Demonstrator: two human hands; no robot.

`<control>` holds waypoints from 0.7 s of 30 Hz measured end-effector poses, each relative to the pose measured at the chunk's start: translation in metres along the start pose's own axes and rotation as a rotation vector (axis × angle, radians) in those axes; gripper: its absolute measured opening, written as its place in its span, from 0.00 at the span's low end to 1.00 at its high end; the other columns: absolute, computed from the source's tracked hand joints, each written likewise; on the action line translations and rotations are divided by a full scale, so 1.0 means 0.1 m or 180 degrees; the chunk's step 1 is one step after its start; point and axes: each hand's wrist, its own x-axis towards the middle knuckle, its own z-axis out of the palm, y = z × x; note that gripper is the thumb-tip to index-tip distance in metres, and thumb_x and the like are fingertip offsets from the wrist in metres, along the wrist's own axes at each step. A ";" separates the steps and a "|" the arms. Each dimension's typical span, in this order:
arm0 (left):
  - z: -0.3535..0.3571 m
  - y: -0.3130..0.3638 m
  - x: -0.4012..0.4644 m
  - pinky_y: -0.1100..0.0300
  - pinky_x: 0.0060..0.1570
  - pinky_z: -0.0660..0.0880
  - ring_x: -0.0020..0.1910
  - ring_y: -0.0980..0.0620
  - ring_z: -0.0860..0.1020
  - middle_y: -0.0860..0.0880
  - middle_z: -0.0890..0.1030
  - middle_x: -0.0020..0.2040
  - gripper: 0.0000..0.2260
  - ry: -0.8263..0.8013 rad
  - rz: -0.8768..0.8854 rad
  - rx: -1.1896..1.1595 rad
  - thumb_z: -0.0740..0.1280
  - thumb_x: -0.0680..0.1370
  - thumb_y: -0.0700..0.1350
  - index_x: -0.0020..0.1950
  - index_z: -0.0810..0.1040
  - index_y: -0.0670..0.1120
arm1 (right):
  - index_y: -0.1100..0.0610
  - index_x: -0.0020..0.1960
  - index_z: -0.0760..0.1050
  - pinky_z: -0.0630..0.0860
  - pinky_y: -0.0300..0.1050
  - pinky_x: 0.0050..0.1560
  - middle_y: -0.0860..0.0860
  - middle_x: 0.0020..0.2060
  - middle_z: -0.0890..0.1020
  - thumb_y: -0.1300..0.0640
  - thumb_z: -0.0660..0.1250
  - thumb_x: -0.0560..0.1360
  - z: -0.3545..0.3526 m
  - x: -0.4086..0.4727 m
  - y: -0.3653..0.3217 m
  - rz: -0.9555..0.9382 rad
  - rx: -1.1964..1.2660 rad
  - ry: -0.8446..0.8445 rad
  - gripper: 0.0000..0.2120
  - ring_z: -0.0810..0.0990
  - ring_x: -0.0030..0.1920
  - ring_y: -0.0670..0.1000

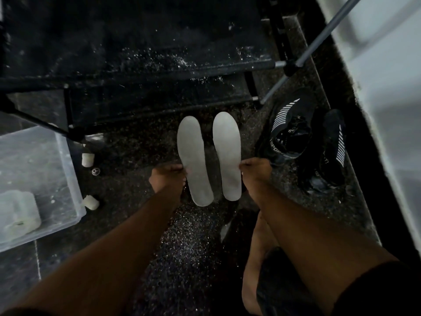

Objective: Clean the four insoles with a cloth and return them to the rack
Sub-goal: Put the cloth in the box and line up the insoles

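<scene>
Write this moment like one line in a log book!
left hand: pinches left insole | right hand: pinches right insole | black shoes: on floor, right | rack: ahead

Black sneakers (305, 142) beside clear bin (66, 160)

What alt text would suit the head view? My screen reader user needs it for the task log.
Two hands, left hand and right hand, each pinch a pale insole, left insole and right insole, side by side above a dark speckled floor. A black rack stands ahead, black shoes lie right, a clear plastic bin left.
</scene>
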 end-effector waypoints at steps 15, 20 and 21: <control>-0.29 0.32 -0.25 0.63 0.37 0.80 0.34 0.53 0.81 0.47 0.84 0.38 0.03 0.0103 0.0076 -0.0456 0.77 0.75 0.38 0.48 0.86 0.43 | 0.62 0.44 0.85 0.74 0.43 0.34 0.57 0.37 0.84 0.66 0.70 0.74 -0.28 -0.33 -0.43 0.0113 0.0875 -0.0184 0.05 0.79 0.33 0.51; -0.67 0.77 -0.61 0.69 0.31 0.76 0.36 0.54 0.82 0.49 0.85 0.41 0.03 0.0032 0.0299 -0.0416 0.76 0.76 0.39 0.49 0.86 0.44 | 0.52 0.32 0.82 0.75 0.49 0.38 0.53 0.32 0.81 0.64 0.69 0.70 -0.56 -0.63 -0.76 -0.0216 0.0838 -0.0227 0.11 0.77 0.32 0.53; -0.75 0.84 -0.71 0.67 0.33 0.77 0.38 0.54 0.82 0.49 0.85 0.42 0.03 0.0054 0.0322 -0.0381 0.76 0.76 0.40 0.48 0.87 0.45 | 0.50 0.28 0.79 0.74 0.49 0.37 0.51 0.29 0.79 0.64 0.68 0.69 -0.63 -0.72 -0.85 -0.0275 0.0790 -0.0270 0.14 0.75 0.31 0.53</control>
